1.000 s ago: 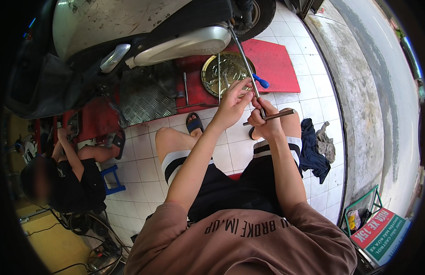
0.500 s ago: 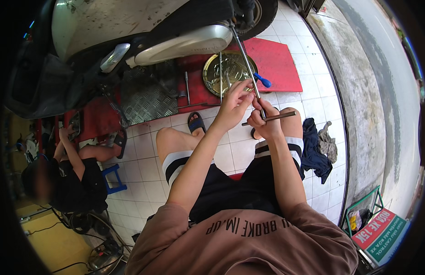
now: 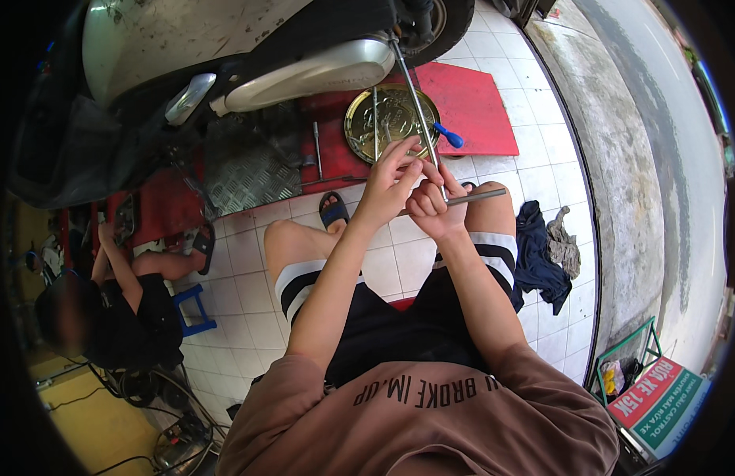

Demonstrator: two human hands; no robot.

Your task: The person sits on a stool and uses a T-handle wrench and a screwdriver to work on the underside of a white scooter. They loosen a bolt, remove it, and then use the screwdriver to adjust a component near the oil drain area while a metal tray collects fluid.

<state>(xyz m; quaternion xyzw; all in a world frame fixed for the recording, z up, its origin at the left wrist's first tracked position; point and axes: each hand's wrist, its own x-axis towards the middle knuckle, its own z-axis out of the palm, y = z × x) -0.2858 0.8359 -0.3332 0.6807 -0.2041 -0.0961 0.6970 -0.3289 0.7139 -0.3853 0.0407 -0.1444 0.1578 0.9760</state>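
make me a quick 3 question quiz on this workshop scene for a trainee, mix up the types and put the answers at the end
1. True or false: the round gold tray rests on the red platform.

2. Multiple choice: what is the wearer's right hand closed around?
A) a dark cloth
B) a long T-handle tool
C) a sandal

3. Fill in the blank: the small stool near the other person on the left is ____ in colour.

Key: 1. True. 2. B. 3. Blue.
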